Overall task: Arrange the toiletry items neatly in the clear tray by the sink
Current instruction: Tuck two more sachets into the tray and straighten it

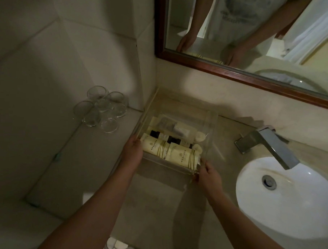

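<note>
A clear tray (pixel 209 126) sits on the counter left of the sink, pushed toward the wall corner. Inside it, two cream boxes (pixel 180 155) with gold stripes lie side by side along the near wall. Behind them lie small dark-capped bottles (pixel 174 139), then flat packets (pixel 165 123), with a round white item (pixel 200 136) at the right. My left hand (pixel 133 148) grips the tray's near left corner. My right hand (pixel 207 173) grips its near right corner.
Several clear drinking glasses (pixel 101 109) stand clustered on the ledge at the left. A chrome faucet (pixel 269 146) overhangs the white basin (pixel 287 201) at the right. A wood-framed mirror (pixel 237 71) hangs above the counter and reflects the person.
</note>
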Demonstrator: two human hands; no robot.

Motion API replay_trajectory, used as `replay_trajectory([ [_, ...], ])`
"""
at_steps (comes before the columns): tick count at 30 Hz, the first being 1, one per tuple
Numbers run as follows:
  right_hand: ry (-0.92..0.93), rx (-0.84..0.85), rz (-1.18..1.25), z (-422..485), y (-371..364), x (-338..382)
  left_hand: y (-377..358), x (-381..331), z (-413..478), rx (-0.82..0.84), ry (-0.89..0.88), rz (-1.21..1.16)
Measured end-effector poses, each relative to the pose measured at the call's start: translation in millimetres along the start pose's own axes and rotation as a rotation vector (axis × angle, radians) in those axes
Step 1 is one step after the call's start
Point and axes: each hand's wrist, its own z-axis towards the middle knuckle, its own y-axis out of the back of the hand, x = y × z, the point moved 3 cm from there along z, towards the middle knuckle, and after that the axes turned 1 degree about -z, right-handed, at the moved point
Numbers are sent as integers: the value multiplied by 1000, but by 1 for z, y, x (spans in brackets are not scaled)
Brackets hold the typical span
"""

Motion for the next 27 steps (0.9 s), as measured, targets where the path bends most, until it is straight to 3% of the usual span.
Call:
replay_trajectory([
  [19, 56, 18, 138, 24, 4, 25, -24, -14, 18, -64, -4, -73],
  [27, 108, -42, 69, 40, 2, 27, -34, -16, 24, -4, -147, 50],
])
